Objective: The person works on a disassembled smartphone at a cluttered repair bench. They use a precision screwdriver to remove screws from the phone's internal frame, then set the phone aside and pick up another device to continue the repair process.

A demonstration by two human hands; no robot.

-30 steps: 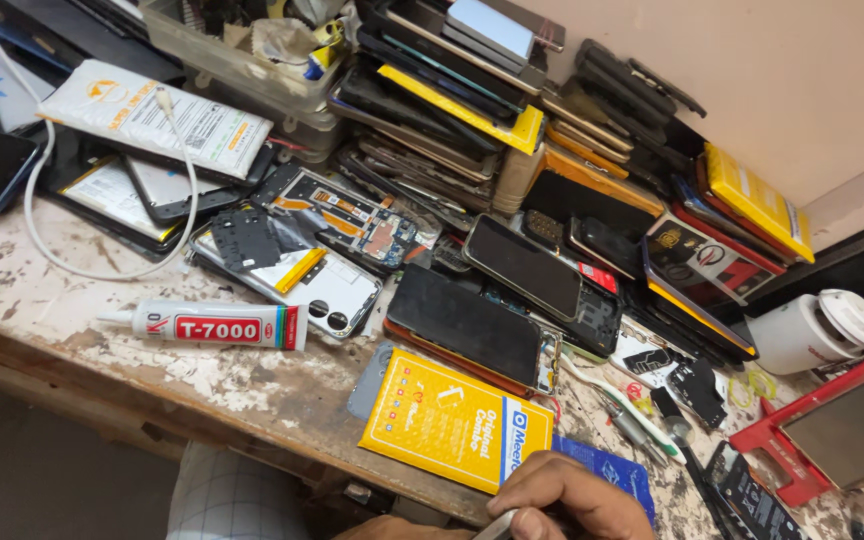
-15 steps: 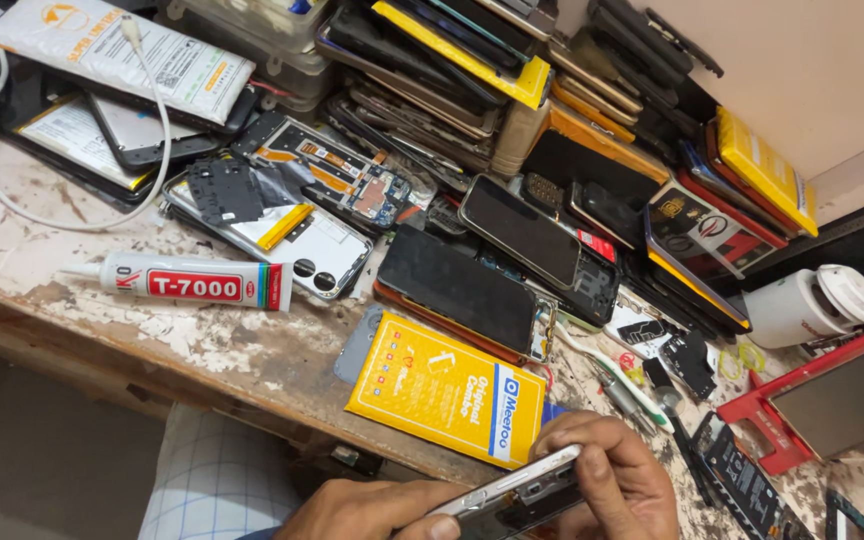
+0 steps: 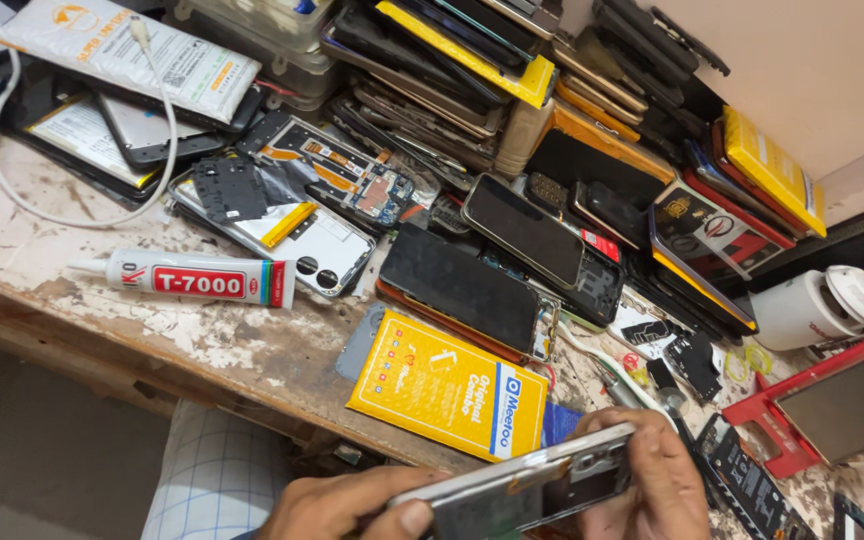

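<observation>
Apparently the work is in an early stage: the opened phone [image 3: 527, 490], its inner parts exposed, is held at the near edge of the worn bench [image 3: 152, 340] between the left hand [image 3: 337, 505] and right hand [image 3: 652, 480], both gripping its ends, with the glue tube [image 3: 192, 278] lying untouched far to the left.

The bottom edge of the frame cut off both the left hand [image 3: 337, 508] and right hand [image 3: 652, 490]. The opened phone [image 3: 522, 488] hid their palms; its small parts were too small to tell.
</observation>
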